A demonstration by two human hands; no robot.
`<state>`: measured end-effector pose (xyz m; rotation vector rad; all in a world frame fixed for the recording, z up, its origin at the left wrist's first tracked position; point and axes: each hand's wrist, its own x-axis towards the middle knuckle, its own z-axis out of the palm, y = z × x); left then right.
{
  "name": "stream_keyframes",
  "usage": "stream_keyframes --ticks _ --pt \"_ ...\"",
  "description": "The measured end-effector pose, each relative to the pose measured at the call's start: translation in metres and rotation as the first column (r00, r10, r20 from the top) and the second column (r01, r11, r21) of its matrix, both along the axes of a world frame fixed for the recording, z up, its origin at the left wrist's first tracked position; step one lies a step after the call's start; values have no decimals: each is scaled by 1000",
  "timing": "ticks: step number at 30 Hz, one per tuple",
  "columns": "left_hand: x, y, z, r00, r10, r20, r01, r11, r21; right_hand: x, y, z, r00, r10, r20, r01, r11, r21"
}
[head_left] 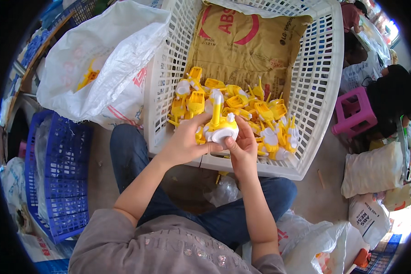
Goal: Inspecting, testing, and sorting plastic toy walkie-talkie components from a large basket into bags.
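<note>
Between my two hands is a yellow and white plastic toy part (221,130) with a rounded white base and an upright, white-tipped yellow stem. My left hand (187,142) grips it from the left, thumb along its lower edge. From the right, my right hand (244,148) closes on it with the thumb pressed to the white base. Both hands are above the near edge of a white plastic basket (322,98). Behind them, a pile of similar yellow and white plastic parts (264,109) lies in that basket.
A brown printed sack (251,50) lines the basket's far side. At the left stand an open white woven sack (118,68) with yellow parts inside and a blue crate (66,178). To the right are a pink stool (355,112), stuffed sacks (374,169) and a person in dark clothes (392,100).
</note>
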<state>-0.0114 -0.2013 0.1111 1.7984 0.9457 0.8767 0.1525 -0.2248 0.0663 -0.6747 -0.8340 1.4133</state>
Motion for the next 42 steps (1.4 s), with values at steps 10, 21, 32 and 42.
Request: stream_keyframes --ticks 10,21,32,42 --pt "-13 -14 20 984 57 -168 11 925 380 8 2 19 778 -152 610 -151 897 416" --pt "-20 -15 11 954 164 -251 -4 843 537 4 -7 3 750 -241 616 -35 915 401" --pt "-18 9 -23 960 -76 270 109 988 -108 11 13 -1 994 82 -77 -101 954 -281" --pt "6 -15 -42 987 24 161 3 986 -167 3 7 -10 996 -81 20 84 950 -300"
